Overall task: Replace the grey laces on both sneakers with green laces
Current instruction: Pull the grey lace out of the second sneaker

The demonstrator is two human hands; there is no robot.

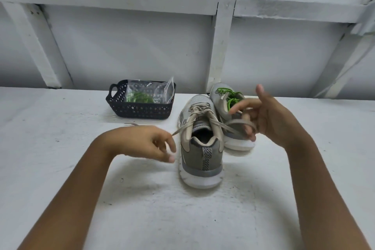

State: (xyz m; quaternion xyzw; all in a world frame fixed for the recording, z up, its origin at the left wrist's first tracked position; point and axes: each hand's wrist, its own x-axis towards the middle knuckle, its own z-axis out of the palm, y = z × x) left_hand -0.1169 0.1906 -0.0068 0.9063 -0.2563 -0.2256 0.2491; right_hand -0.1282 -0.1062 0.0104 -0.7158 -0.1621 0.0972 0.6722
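Between left hand [150,143] and right hand [272,122], sneaker [200,156], grey lace [199,107] held

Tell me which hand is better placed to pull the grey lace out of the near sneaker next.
Right, probably. The right hand has the grey lace looped round its fingers, a firm hold; the left hand only pinches the other end beside the near sneaker.

Near sneaker [200,148]: middle of table [60,148], heel toward 6 o'clock.
Far sneaker [222,97]: just beside it, at 1 o'clock.
Basket [129,110]: at 10 o'clock, bag [150,91] inside.
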